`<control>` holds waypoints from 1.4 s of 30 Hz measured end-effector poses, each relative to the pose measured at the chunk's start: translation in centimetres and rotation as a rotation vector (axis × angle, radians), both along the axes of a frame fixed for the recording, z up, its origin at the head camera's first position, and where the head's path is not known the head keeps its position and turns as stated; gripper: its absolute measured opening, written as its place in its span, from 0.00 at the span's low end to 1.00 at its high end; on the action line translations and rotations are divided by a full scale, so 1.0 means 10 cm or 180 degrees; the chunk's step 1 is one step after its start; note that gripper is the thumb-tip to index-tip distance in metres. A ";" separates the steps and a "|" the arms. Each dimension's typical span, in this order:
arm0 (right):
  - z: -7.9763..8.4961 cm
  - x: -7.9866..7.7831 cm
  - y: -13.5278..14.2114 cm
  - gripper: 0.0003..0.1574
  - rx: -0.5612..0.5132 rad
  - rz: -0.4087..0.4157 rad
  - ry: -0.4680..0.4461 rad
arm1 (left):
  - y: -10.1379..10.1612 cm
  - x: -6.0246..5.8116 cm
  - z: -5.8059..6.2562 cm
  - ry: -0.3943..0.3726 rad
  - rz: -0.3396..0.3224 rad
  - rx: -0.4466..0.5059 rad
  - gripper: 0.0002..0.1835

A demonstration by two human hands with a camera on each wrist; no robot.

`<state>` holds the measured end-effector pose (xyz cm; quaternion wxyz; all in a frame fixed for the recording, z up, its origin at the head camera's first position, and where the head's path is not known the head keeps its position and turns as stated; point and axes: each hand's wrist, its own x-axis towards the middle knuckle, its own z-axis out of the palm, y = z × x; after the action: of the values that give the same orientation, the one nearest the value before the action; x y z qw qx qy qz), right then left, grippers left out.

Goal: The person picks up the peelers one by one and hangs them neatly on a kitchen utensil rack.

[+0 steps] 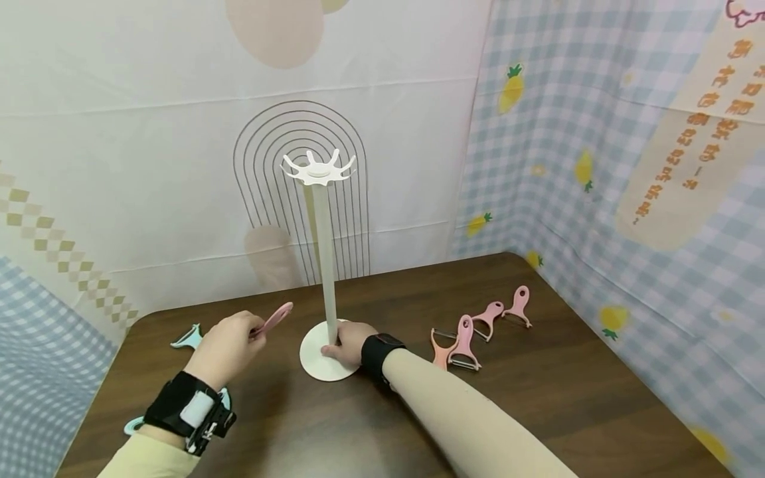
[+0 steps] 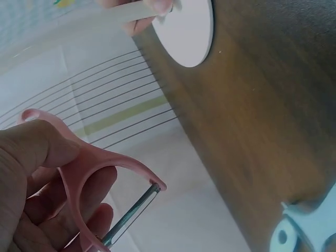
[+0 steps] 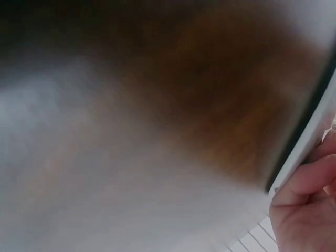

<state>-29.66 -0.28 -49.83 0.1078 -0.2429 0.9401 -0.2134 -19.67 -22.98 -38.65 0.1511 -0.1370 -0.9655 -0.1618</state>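
Observation:
My left hand (image 1: 226,346) holds a pink peeler (image 2: 86,155) by its handle, left of a white stand (image 1: 325,259). In the left wrist view, the thumb lies over the handle and the peeler's metal blade faces away from the palm. Low on the stand, my right hand (image 1: 354,340) grips the pole just above the round base (image 1: 317,358), thumb in front. The stand is upright, and its top (image 1: 318,171) has several curved hooks with nothing hanging on them. The right wrist view is mostly blurred, with some curled fingers (image 3: 304,189) at its right edge.
Several pink peelers (image 1: 465,332) and an orange peeler (image 1: 441,352) lie right of the stand on the brown table (image 1: 538,398). Light blue peelers (image 1: 190,337) lie around my left forearm, partly hidden. Patterned cloth hangs behind the table and along its sides.

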 end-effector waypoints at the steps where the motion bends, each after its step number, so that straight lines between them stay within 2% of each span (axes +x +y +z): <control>1: -0.01 -0.01 -0.02 0.30 0.0056 -0.0031 0.0006 | -0.01 0.01 -0.02 0.0006 0.0001 0.0002 0.03; 4: -0.03 -0.02 -0.06 0.35 0.0201 -0.0163 0.0010 | -0.03 0.02 -0.05 0.0033 -0.0008 0.0029 0.03; 7: -0.03 -0.02 -0.07 0.32 0.0296 -0.0237 -0.0022 | -0.06 0.04 -0.04 0.0073 -0.0005 0.0067 0.02; 13: 0.01 -0.03 -0.08 0.22 0.0323 -0.0154 0.0026 | -0.11 0.04 -0.01 0.0084 0.0076 0.0089 0.02; 21: 0.05 -0.01 -0.11 0.22 0.0452 -0.0177 0.0089 | -0.11 0.00 0.00 0.0060 0.0087 0.0104 0.03; 27: 0.06 0.02 -0.11 0.21 0.0450 -0.0171 0.0122 | -0.15 -0.06 0.01 0.0210 0.0165 0.0253 0.04; 31: 0.06 0.02 -0.10 0.20 0.0421 -0.0151 0.0116 | -0.14 -0.14 0.14 0.0450 0.0266 0.0560 0.05; 35: 0.07 0.03 -0.09 0.21 0.0410 -0.0111 0.0109 | -0.06 -0.26 0.35 0.0630 0.0376 0.0951 0.09; 42: 0.07 0.02 -0.07 0.21 0.0482 -0.0006 0.0146 | 0.13 -0.45 0.74 0.0799 0.0354 0.1400 0.14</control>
<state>-29.41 -1.01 -49.18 0.1041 -0.2379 0.9560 -0.1362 -24.18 -21.67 -31.26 0.3046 -0.0666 -0.8869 -0.3409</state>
